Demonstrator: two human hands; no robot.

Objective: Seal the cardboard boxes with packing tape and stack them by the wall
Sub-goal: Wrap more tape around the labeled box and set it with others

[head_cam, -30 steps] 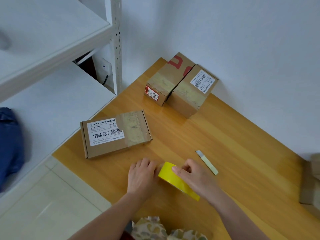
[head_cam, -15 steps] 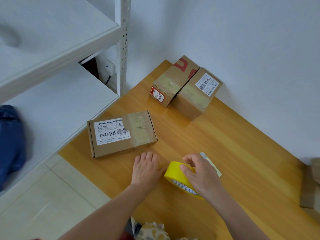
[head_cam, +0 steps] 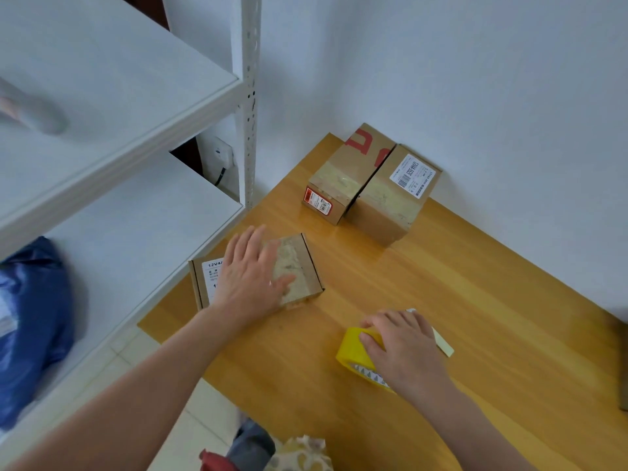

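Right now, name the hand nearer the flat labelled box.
Left: the left hand rests on the flat labelled box; the right hand grips the yellow tape roll, well apart.

Back of worktop [head_cam: 492, 317], against the wall [head_cam: 441, 79]: first box [head_cam: 343, 175] left, second box [head_cam: 390, 205] right beside it. Flat box [head_cam: 304, 263] nearer, by the shelving [head_cam: 119, 232]; tape roll [head_cam: 351, 351] to its front-right.

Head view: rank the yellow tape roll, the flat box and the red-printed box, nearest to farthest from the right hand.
1. Yellow tape roll: gripped in the right hand.
2. Flat box: to its left, under the left hand.
3. Red-printed box: far side, by the wall.
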